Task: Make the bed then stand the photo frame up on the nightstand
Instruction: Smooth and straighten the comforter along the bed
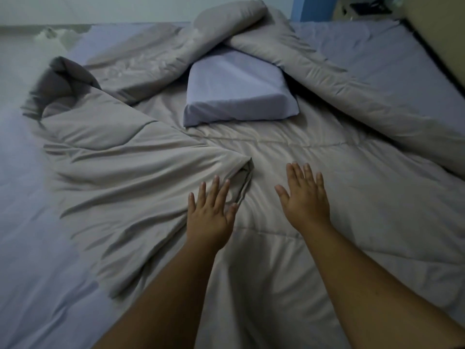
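A beige quilted comforter (289, 152) lies rumpled and folded over itself across the bed. One folded corner ends in a point just beyond my left hand (211, 215), which is open, palm down, fingers spread at that fold's edge. My right hand (305, 197) is open too, palm down over a flat stretch of the comforter, holding nothing. A lavender pillow (236, 89) rests on the comforter in the middle, partly tucked under a rolled fold. The lavender bed sheet (30, 235) shows bare on the left and far right. No photo frame can be made out.
A beige headboard (437, 44) runs along the right edge. Beyond the bed's far right corner stands a pale nightstand (344, 8) with a dark object (372, 7) on it, next to a blue wall (312, 6). The room is dim.
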